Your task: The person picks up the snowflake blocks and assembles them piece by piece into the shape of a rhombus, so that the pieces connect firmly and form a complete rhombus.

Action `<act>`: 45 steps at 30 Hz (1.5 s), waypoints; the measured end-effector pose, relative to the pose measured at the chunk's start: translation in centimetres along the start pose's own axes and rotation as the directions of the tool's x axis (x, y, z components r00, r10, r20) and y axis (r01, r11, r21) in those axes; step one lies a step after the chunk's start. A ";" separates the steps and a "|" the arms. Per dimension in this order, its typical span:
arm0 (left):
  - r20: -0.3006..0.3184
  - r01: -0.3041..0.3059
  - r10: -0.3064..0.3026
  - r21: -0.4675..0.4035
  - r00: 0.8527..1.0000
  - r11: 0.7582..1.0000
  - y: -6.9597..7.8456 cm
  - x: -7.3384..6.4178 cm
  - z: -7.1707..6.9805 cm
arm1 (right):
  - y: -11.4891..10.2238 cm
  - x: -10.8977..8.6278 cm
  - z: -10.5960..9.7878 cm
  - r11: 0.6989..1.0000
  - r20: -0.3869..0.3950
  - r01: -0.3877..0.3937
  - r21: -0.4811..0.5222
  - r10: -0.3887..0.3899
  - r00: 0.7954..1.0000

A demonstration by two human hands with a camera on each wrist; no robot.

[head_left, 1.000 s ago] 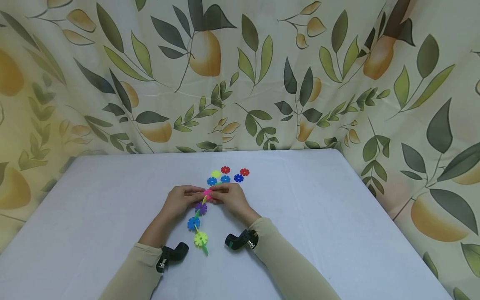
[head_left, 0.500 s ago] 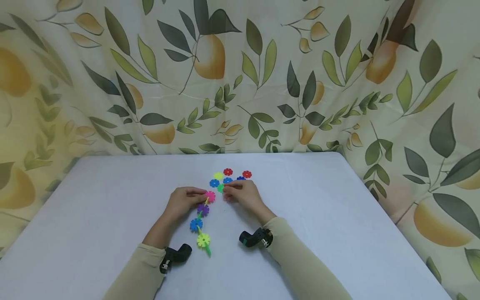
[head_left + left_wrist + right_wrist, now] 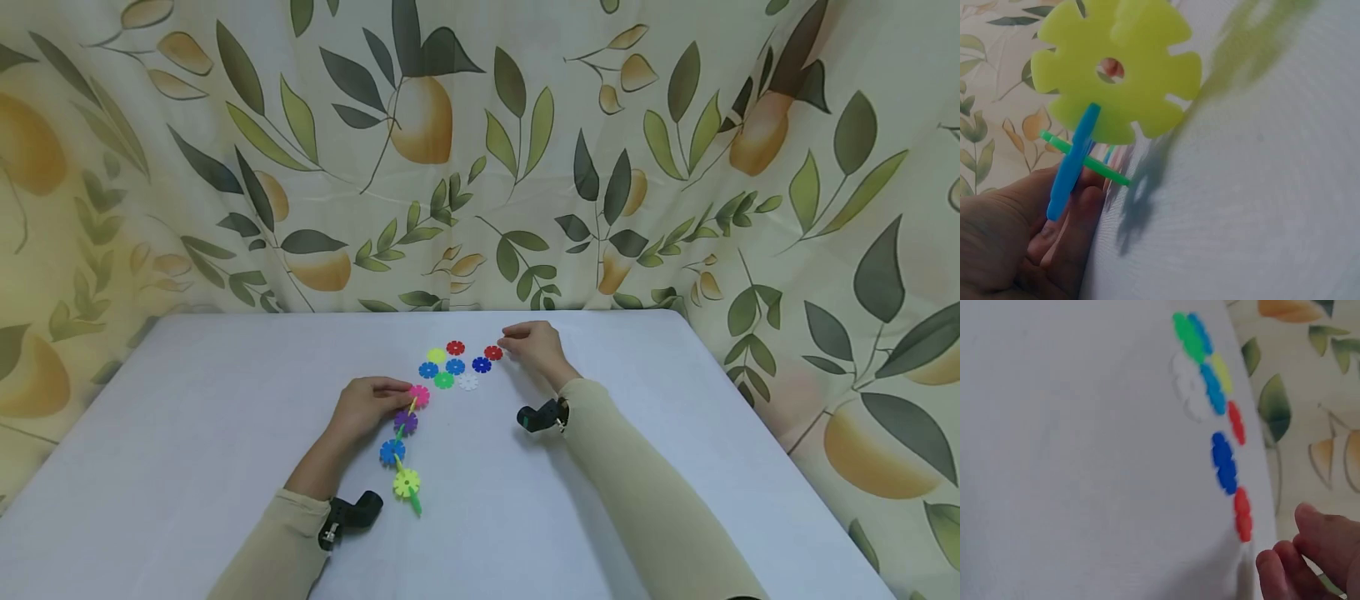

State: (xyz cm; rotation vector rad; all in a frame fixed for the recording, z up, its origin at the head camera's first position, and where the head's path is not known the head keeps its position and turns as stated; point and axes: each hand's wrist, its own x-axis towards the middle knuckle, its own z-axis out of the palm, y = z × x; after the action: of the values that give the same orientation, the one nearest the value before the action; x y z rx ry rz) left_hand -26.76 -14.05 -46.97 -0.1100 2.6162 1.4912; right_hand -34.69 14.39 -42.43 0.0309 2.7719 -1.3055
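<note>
A chain of interlocking flower-shaped plastic discs runs down the table's middle. Its pink disc (image 3: 422, 395) is pinched between the thumb and fingers of my left hand (image 3: 363, 410). Below it follow a purple disc (image 3: 406, 423), a blue disc (image 3: 392, 452) and a yellow disc (image 3: 407, 482), with thin yellow and green discs edge-on between them. In the left wrist view the yellow disc (image 3: 1154, 69) looms large, slotted to the blue disc (image 3: 1067, 172). My right hand (image 3: 542, 350) hovers beside a loose red disc (image 3: 492, 353), fingertips close to its edge and holding nothing.
Loose discs lie beyond the chain: a green disc (image 3: 444, 381), a white disc (image 3: 468, 382), a dark blue disc (image 3: 482, 365), another red disc (image 3: 455, 347), a yellow one and two lighter blue ones. The white table (image 3: 247, 375) ends at a patterned curtain (image 3: 517, 217).
My right hand has left the pink disc and moved right and away, past the green and white discs to the far red disc. My left hand keeps its pinch on the chain.
</note>
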 end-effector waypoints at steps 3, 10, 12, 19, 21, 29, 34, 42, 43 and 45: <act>0.007 -0.003 0.003 -0.007 1.000 1.000 -0.1 0.0 0.1 | 1.1 0.8 0.8 0.999 0.038 -0.030 0.023 0.029 0.999; 0.010 0.000 0.000 -0.020 1.000 1.000 -0.1 0.1 0.2 | 1.8 1.4 2.0 1.000 0.034 0.005 -0.017 -0.004 0.999; 0.008 0.011 -0.011 -0.027 1.000 1.000 -0.1 0.1 0.2 | 1.6 1.4 2.2 0.998 0.037 0.027 -0.059 -0.025 0.999; 0.004 0.025 -0.025 -0.024 1.000 0.999 0.1 0.1 0.2 | 1.3 1.2 2.5 0.994 0.023 0.034 -0.101 -0.032 0.999; 0.004 0.024 -0.024 -0.022 1.000 0.999 0.1 0.1 0.2 | 1.2 1.1 2.5 0.994 0.007 0.042 -0.102 -0.042 0.999; 0.007 0.021 -0.021 -0.029 1.000 0.999 0.1 0.1 0.2 | 1.9 0.6 2.8 0.996 -0.103 0.058 -0.061 -0.064 0.993; 0.006 0.018 -0.018 -0.032 1.000 0.999 0.0 0.0 0.2 | 2.5 0.4 2.8 0.999 -0.131 0.045 -0.009 -0.046 0.990; 0.003 0.020 -0.020 -0.025 1.000 0.999 0.1 0.0 0.3 | 3.3 -0.2 2.6 0.995 -0.105 0.039 0.087 -0.030 0.994; 0.003 0.018 -0.018 -0.024 1.000 1.000 0.1 0.1 0.3 | 3.3 -0.4 2.6 0.994 -0.099 0.038 0.102 -0.028 0.995; 0.005 0.013 -0.013 -0.022 1.000 1.000 0.1 0.1 0.3 | 3.4 -0.8 2.6 0.991 -0.094 0.036 0.131 -0.024 0.995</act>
State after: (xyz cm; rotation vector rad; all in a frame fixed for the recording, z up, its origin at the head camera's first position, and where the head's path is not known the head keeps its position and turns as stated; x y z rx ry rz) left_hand -26.87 -13.78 -47.06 -0.1258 2.5908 1.5141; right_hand -33.56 14.54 -46.65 0.0592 2.7655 -1.5310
